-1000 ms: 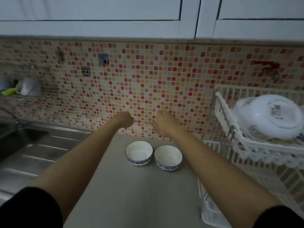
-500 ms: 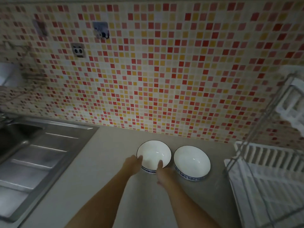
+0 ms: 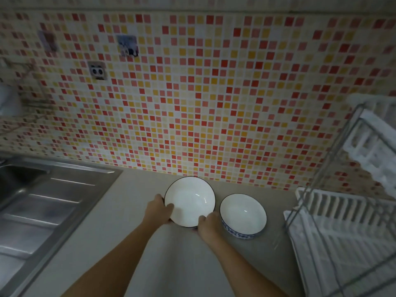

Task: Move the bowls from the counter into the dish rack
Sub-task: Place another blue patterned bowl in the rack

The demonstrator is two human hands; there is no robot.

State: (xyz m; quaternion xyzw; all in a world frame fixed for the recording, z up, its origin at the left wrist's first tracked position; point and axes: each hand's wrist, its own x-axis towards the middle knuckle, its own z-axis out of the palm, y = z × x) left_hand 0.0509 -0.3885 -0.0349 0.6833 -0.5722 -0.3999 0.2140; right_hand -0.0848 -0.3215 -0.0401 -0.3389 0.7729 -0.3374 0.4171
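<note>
Both hands grip the left bowl point(image 3: 189, 201) near the middle of the frame. The left hand point(image 3: 159, 211) closes on its rim at about 8 o'clock, thumb lying over the white inside and fingers hidden beneath. The right hand point(image 3: 209, 225) closes on the rim at about 5 o'clock, thumb on the edge and fingers under the bowl. The bowl tilts slightly, its near edge over the hands; whether its base touches the counter point(image 3: 120, 243) cannot be told.

The right bowl point(image 3: 243, 214) sits upright on the counter just beside the held one, at its 4 o'clock, showing a blue pattern on its outer wall. Its rim is very near the right hand.

The dish rack point(image 3: 342, 232), white slats in a wire frame, stands at 3 o'clock from the bowls, apart from them, with an upper tier above at the frame's right edge. A steel sink point(image 3: 36, 206) with a ribbed drainboard lies at 9 o'clock. A mosaic tile wall point(image 3: 192, 103) rises at 12 o'clock behind the counter.
</note>
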